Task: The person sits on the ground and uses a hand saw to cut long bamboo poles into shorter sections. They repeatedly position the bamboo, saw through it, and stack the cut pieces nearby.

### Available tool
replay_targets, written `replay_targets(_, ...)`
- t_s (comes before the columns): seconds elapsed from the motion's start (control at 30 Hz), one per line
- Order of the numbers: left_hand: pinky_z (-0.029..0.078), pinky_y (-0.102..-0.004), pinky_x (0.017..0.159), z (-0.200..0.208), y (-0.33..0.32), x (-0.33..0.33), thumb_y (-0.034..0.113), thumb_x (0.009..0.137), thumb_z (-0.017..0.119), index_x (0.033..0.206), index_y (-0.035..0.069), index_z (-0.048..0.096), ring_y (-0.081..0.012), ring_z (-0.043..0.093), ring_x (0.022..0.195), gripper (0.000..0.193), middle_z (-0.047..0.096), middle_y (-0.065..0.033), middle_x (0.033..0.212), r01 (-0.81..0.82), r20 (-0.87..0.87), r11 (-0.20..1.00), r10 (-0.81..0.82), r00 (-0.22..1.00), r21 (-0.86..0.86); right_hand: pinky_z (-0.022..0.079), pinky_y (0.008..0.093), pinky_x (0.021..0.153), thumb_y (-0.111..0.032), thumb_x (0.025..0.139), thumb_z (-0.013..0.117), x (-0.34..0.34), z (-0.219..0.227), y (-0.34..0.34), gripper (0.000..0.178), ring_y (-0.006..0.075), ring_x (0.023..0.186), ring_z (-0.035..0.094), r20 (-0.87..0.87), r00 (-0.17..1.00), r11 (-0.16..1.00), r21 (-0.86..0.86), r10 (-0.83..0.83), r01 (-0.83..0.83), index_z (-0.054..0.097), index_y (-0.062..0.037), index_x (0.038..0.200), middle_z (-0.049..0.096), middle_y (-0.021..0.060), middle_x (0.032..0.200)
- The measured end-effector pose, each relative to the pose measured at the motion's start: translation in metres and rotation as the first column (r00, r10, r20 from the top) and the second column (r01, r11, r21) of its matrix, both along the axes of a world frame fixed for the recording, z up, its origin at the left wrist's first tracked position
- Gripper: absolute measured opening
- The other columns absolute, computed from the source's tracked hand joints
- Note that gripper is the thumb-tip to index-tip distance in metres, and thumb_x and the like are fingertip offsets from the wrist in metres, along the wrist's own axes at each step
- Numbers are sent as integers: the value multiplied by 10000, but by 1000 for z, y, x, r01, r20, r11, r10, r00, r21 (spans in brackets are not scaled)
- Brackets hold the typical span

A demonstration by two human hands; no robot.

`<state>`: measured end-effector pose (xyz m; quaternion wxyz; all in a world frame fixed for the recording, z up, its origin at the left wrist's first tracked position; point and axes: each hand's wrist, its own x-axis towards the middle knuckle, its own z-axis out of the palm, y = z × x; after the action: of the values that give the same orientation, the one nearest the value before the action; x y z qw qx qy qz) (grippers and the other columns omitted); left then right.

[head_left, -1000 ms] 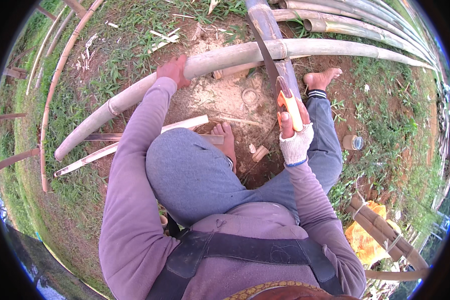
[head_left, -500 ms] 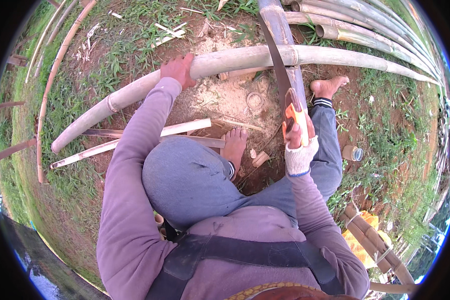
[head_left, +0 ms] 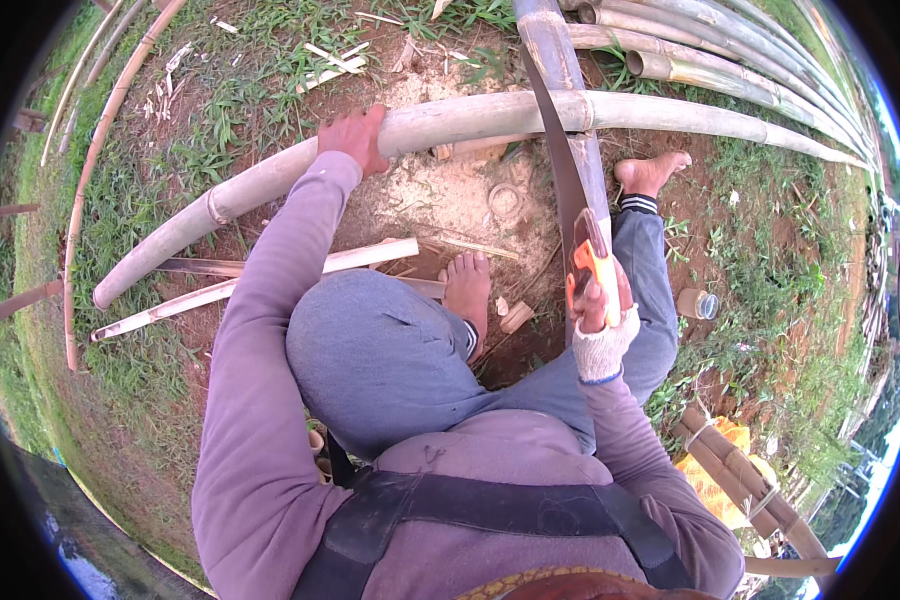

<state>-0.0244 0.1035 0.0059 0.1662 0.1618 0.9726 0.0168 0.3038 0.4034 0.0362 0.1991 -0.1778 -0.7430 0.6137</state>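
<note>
A long pale bamboo pole (head_left: 460,119) lies crosswise in front of me, over a second bamboo pole (head_left: 548,35) that runs away from me. My left hand (head_left: 356,138) is wrapped over the crosswise pole, left of the middle. In a white fingerless glove, my right hand (head_left: 608,325) grips the orange handle of a handsaw (head_left: 598,265). The saw's long dark blade points away from me and crosses the pole just left of a joint ring. How deep the teeth sit in the bamboo is hidden.
Several bamboo poles (head_left: 710,80) lie at the far right. My bare feet (head_left: 467,285) rest on soil strewn with sawdust (head_left: 420,190). Split bamboo strips (head_left: 170,312) lie at left, a small jar (head_left: 698,304) at right. Tied bamboo pieces (head_left: 735,465) sit by an orange-yellow sack.
My right hand and the saw have drawn back toward me, the blade sliding across the pole. My left hand keeps its place on the bamboo. The view has shifted slightly.
</note>
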Motion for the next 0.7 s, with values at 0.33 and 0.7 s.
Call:
replay_targets(0.33, 472, -607, 1134, 3, -4, 1, 319, 732, 941, 1394, 190, 544, -392, 653, 1295, 783, 682, -143, 1343, -2, 56, 999, 0, 998, 32, 582, 325, 868, -249, 1050, 692, -4, 6, 1, 498, 175, 1026, 698, -8, 1000, 992, 125, 16, -14, 590, 62, 1425, 716, 142, 1201)
replay_targets(0.7, 484, -590, 1127, 2, 11, -8, 312, 722, 938, 1423, 204, 529, -383, 657, 1292, 818, 678, -141, 1349, 35, 48, 999, -37, 998, 28, 563, 339, 838, -248, 1073, 681, -147, 24, 4, 400, 193, 940, 720, -21, 1000, 983, 184, -11, 14, 650, 42, 1346, 762, 163, 1080)
